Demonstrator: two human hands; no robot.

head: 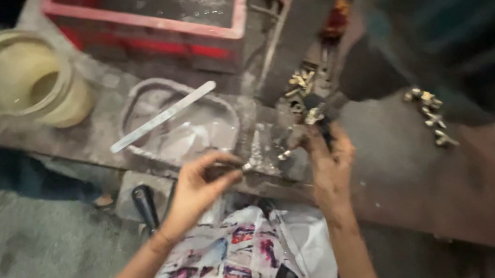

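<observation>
My left hand (201, 181) pinches a small dark tool or metal piece (231, 169) at the front edge of the low dusty workbench (451, 191). My right hand (326, 161) grips a small brass fitting (310, 117) with its fingers curled around it, just above a shiny metal scrap (257, 154). A pile of brass fittings (299, 86) lies just beyond my right hand. The two hands are a short gap apart.
A shallow grey metal tray (224, 119) with a flat white file (161, 117) across it sits left of my hands. A pale yellow tub (22, 77) stands far left, a red crate (140, 19) behind. More brass fittings (429, 111) lie at right.
</observation>
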